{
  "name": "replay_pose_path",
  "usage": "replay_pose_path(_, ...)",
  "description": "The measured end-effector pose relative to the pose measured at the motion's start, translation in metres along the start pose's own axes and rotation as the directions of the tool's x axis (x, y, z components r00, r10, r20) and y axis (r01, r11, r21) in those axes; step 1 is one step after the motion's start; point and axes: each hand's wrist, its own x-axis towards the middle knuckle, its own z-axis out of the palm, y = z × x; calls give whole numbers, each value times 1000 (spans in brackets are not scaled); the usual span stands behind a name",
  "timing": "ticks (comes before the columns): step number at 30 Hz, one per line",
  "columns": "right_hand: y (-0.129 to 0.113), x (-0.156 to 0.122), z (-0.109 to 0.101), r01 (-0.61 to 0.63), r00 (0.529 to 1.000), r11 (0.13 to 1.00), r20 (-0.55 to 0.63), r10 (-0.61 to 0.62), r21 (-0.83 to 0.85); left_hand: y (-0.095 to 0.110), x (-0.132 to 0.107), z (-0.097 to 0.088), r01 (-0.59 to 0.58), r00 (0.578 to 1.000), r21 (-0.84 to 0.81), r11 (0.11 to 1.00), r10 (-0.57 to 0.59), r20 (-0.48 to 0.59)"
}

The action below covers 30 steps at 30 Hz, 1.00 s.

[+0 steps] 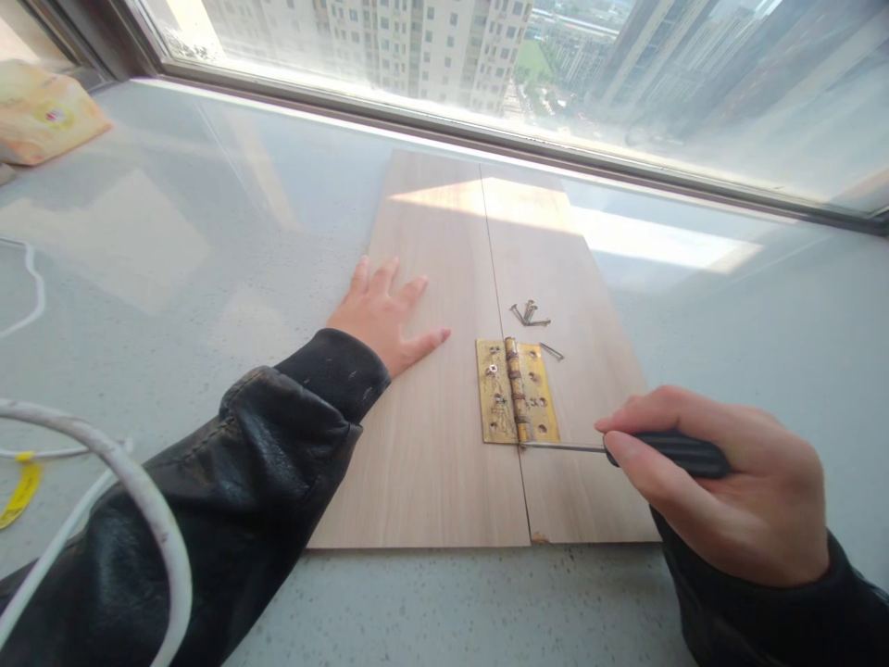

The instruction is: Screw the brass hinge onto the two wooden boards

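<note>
My left hand (385,315) lies with spread fingers on the left wooden board (437,482). In my right hand (736,482) is a screwdriver (667,453), gripped by its black handle. Its thin shaft points left, and the tip is at the lower end of the knuckle of a worn brass hinge (498,398). That hinge straddles the seam between the left board and the right wooden board (590,500). A screw (493,369) sits in the hinge's left leaf, its cross head showing. Above the hinge lie several loose screws (530,313), with another screw (552,351) by its upper right corner.
The boards rest on a pale speckled countertop (451,602) below a window (556,83). A white cable (167,528) loops over my left sleeve, near a yellow tag (20,491). At the far left stands a yellow-orange package (48,116). The right board's near edge has a small chip.
</note>
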Motion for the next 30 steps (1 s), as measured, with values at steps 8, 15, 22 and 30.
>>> replay_pose_path(8,-23,54,-32,233,951,966,234,-203,-109,0,1,-1,4,1000,0,1000,-4,6)
replay_pose_path(15,-25,61,-14,344,879,936,377,-292,-77,1,-1,-1,3,1000,-20,1000,-3,3)
replay_pose_path(22,-22,62,-13,335,868,940,411,-279,-70,0,0,1,-4,1000,-23,1000,4,-5)
replay_pose_path(30,-20,64,-14,331,859,942,431,-277,-56,-1,0,1,-10,1000,-20,1000,10,-13)
